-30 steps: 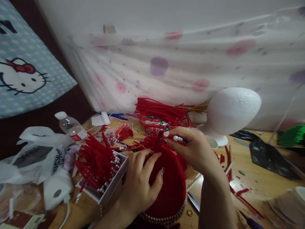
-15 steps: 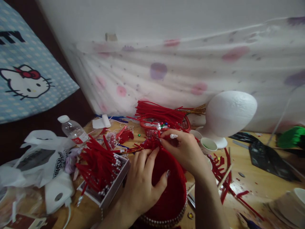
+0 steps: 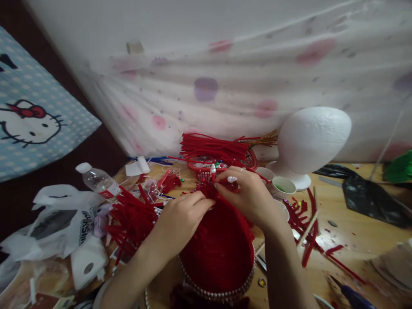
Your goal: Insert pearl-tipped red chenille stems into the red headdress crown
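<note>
A red fuzzy headpiece (image 3: 222, 244), hollow side toward me and edged with silvery pearl beads, stands tilted at the table's front. My left hand (image 3: 183, 221) pinches its upper rim, fingers bunched together. My right hand (image 3: 249, 195) is closed at the same rim, thumb and fingertips among the red trimmings there. Just by those fingertips rises a red stem topped with white pearls (image 3: 213, 168). Another pearl cluster (image 3: 232, 179) shows in front of the right hand's fingers. What exactly lies between the fingertips is partly hidden.
Red chenille stems (image 3: 131, 214) fill a box at left, beside a plastic bottle (image 3: 98, 180) and a white bag (image 3: 61, 210). A red basket (image 3: 252, 159) stands behind the hands. A white foam head (image 3: 313, 141), paper cups (image 3: 283, 185) and red scraps (image 3: 310, 231) are to the right.
My left hand has turned and drawn its spread fingers and thumb together at the rim, uncovering more of the headpiece's inside. The right hand stays at the rim. The view has shifted slightly.
</note>
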{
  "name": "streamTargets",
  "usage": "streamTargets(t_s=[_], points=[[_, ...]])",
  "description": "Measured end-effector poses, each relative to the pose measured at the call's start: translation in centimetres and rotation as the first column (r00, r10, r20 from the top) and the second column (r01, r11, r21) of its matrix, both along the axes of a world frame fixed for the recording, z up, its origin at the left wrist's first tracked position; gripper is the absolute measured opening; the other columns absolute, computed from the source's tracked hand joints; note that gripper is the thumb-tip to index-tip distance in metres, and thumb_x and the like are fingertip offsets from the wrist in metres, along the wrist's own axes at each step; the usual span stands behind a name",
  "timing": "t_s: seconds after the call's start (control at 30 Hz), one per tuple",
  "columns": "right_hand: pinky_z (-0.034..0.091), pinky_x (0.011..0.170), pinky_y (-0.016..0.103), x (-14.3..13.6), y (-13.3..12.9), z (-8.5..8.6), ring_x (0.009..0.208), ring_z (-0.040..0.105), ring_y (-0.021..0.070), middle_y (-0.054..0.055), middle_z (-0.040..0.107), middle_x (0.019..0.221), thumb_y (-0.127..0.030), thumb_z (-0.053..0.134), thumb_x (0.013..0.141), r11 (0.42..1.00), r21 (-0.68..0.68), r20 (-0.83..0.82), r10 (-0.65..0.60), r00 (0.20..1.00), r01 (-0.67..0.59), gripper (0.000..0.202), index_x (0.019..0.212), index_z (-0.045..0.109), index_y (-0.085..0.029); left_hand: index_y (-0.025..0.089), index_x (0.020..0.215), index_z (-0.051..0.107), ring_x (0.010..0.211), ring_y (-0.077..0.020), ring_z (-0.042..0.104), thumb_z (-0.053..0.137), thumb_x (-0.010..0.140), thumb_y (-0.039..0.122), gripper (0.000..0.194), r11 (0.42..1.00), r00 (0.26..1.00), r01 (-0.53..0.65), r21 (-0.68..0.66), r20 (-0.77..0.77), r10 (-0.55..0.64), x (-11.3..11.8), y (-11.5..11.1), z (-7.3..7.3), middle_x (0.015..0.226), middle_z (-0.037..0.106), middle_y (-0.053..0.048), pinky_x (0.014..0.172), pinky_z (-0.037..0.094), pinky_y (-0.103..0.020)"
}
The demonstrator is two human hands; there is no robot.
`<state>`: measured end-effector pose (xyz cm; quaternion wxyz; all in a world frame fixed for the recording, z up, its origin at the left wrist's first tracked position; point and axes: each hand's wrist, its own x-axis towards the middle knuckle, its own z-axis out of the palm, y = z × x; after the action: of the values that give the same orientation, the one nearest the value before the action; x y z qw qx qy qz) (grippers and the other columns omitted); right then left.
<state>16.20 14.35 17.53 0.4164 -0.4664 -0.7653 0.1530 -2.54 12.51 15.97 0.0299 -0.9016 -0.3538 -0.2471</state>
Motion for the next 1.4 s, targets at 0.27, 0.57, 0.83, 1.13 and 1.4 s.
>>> streamTargets(t_s=[0.27,0.57,0.83,1.13,1.4], points=[[0.037,0.066,0.025,-0.1,0.5,-0.4,0.069,0.056,0.0132,0.002,0.066,0.076,-0.010,0.057,0.083,1.000,-0.013,0.016,-0.010,1.000,0.011,0.015,0.074,0.066,-0.018,0.018,0.098,0.068,0.081,-0.0166,0.069,0.047,0.092,0.011,0.023,0.994,0.972,0.109,-0.008,-0.209,-0.108,0.4,1.1,2.1,0.089,0.072,-0.004,0.074,0.058,-0.031],[0.035,0.064,0.025,0.0,0.5,-0.4,0.067,0.053,0.0116,0.003,0.065,0.076,-0.010,0.058,0.084,1.000,-0.016,0.057,-0.023,0.998,0.024,0.013,0.074,0.065,-0.015,0.015,0.094,0.063,0.074,-0.0166,0.066,0.044,0.088,0.002,0.024,0.991,0.849,0.120,0.055,-0.524,-0.074,0.9,0.9,3.1,0.083,0.067,-0.004,0.065,0.055,-0.027],[0.029,0.059,0.025,0.2,0.1,-0.1,0.060,0.042,0.0091,-0.001,0.059,0.067,-0.011,0.057,0.084,0.999,-0.022,0.107,-0.046,0.993,0.048,0.017,0.067,0.057,-0.015,0.007,0.098,0.060,0.056,-0.0177,0.064,0.033,0.089,0.000,0.029,0.886,0.869,0.195,0.422,-0.493,0.044,1.5,-0.2,1.3,0.074,0.067,-0.008,0.046,0.051,-0.026],[0.027,0.058,0.025,0.5,-0.1,0.0,0.060,0.041,0.0091,-0.001,0.057,0.067,-0.012,0.056,0.084,0.999,-0.003,0.101,-0.039,0.994,0.040,0.019,0.066,0.056,-0.016,0.005,0.100,0.060,0.058,-0.0164,0.064,0.040,0.091,0.001,0.023,0.839,0.878,0.177,0.515,-0.468,0.102,1.1,-0.7,0.1,0.076,0.068,-0.008,0.048,0.048,-0.025],[0.030,0.060,0.025,0.5,-0.1,0.1,0.061,0.045,0.0101,0.000,0.061,0.068,-0.009,0.055,0.082,1.000,-0.021,0.077,-0.004,0.997,0.005,0.017,0.068,0.060,-0.016,0.008,0.095,0.061,0.059,-0.0170,0.064,0.041,0.092,0.003,0.021,0.850,0.901,0.162,0.500,-0.427,0.080,1.2,-0.9,0.1,0.073,0.068,-0.007,0.048,0.047,-0.026]])
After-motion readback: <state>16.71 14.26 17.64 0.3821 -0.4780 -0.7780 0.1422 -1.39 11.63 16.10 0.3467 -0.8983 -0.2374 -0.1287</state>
